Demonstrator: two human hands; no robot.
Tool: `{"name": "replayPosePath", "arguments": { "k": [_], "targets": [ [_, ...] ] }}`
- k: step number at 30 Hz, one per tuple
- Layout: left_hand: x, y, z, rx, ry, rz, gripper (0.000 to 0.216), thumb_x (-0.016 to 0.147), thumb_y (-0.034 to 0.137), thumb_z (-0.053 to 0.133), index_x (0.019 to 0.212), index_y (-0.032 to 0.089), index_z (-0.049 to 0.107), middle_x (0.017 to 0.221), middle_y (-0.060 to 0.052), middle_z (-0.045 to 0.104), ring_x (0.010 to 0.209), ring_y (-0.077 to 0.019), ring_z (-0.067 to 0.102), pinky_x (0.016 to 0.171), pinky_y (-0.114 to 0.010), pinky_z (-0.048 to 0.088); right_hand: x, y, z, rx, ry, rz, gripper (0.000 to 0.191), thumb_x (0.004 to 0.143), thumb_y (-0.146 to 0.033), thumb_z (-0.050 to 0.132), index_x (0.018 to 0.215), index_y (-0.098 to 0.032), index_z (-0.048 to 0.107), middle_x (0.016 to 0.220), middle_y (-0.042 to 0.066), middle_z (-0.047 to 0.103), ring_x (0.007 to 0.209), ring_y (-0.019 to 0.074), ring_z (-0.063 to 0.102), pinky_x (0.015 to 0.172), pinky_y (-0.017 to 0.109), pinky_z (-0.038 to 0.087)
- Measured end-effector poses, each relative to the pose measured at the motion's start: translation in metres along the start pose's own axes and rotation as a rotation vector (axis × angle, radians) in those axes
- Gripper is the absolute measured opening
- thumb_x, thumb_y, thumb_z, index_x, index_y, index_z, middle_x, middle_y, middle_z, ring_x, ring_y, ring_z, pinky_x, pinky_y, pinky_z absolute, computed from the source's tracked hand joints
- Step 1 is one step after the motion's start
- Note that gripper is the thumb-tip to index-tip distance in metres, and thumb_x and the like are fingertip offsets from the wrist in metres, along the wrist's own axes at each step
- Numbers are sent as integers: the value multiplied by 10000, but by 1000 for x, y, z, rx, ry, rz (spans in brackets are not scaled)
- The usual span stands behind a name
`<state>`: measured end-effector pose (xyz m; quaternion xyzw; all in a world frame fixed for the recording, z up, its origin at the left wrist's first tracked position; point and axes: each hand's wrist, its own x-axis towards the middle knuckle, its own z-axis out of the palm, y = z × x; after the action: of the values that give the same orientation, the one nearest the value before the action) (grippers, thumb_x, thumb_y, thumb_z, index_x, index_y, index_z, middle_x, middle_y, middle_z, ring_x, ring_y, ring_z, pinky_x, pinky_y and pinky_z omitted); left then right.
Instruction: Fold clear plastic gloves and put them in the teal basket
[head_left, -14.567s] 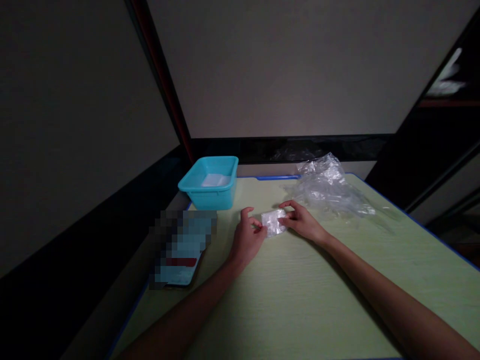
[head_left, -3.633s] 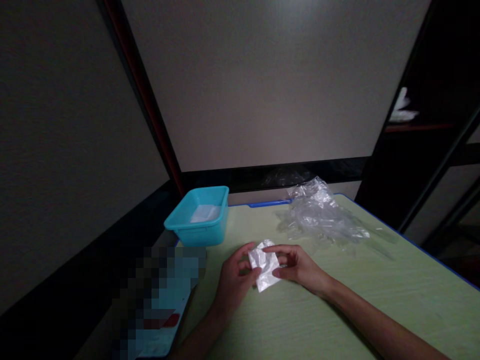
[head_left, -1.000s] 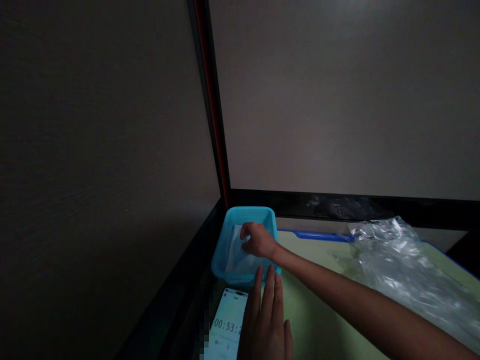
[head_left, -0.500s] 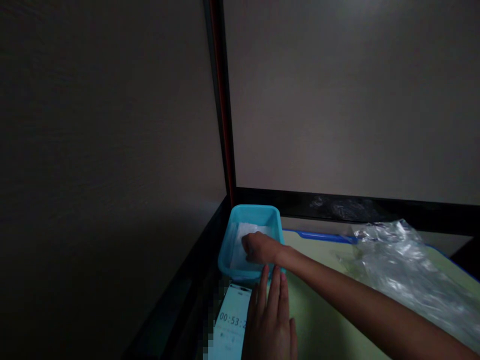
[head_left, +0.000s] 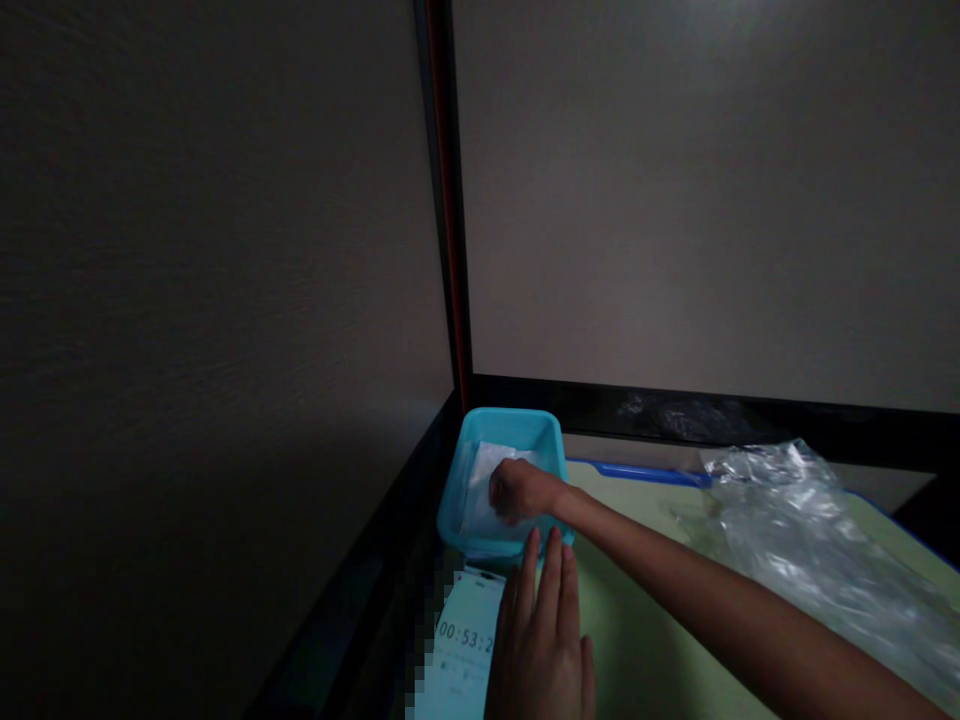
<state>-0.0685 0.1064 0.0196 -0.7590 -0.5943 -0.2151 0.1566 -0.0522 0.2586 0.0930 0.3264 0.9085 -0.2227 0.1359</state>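
Observation:
A light blue plastic basket (head_left: pixel 459 535) stands in the corner, with flat white sheets or packets (head_left: pixel 478 485) lying in it; which they are, I cannot tell. My right hand (head_left: pixel 525 488) reaches in over them from the right. Its fingers are curled down and closed, and whatever they hold is hidden beneath the hand. My left hand (head_left: pixel 541 640) lies with fingers stretched out, tips at the basket's near rim. Under its left side shows a phone (head_left: pixel 459 650) with a running timer on its screen, partly covered by the hand.
Clear crumpled plastic bags (head_left: pixel 810 540) lie on the right of the pale green tabletop (head_left: pixel 637 620). A blue strip (head_left: pixel 652 474) runs along the table's back edge. Panel walls close in the left side (head_left: pixel 225 300) and the back (head_left: pixel 697 200).
My right hand has shifted slightly to the right within the basket, and more of the white sheets shows on its left. My left hand stays almost where it was.

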Motion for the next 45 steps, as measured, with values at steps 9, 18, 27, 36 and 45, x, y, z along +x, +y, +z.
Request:
{"name": "replayPosePath", "arguments": {
  "k": [9, 18, 27, 36, 45],
  "targets": [
    [-3, -1, 3, 1, -8, -12, 642, 764, 168, 439, 1365, 89, 227, 1412, -115, 259, 1274, -292, 276, 904, -412, 462, -11, -7, -1, -123, 179, -44, 345, 690, -143, 635, 1029, -152, 576, 1008, 108, 607, 963, 258, 568, 739, 289, 443],
    [-2, -2, 3, 18, -10, -5, 590, 794, 218, 437, 1348, 89, 278, 1394, -127, 303, 1263, -293, 298, 900, -408, 466, -10, -6, 0, -201, 219, -21, 432, 609, -247, 731, 1011, -171, 593, 1094, 117, 561, 958, 257, 579, 765, 291, 449],
    [-4, -2, 4, 0, -12, -27, 592, 812, 260, 450, 1354, 106, 270, 1380, -147, 331, 1258, -299, 309, 903, -416, 459, -13, -18, -2, -214, 66, 48, 395, 653, -176, 651, 1040, -138, 583, 1052, 140, 621, 951, 271, 601, 711, 304, 491],
    [-4, -4, 5, -20, -19, -23, 636, 771, 178, 452, 1365, 106, 237, 1403, -140, 283, 1276, -310, 266, 914, -442, 440, -9, -22, -7, -198, -59, 23, 470, 644, -71, 614, 1107, -96, 542, 1114, 172, 591, 990, 295, 582, 734, 330, 498],
    [1, 1, -4, -9, -33, -11, 674, 716, 102, 434, 1359, 70, 233, 1437, -106, 190, 1298, -305, 204, 919, -424, 441, -23, -17, -20, -199, -53, 36, 533, 611, -90, 668, 1122, -97, 517, 1132, 168, 577, 1009, 291, 570, 761, 329, 491]
  ]
}}
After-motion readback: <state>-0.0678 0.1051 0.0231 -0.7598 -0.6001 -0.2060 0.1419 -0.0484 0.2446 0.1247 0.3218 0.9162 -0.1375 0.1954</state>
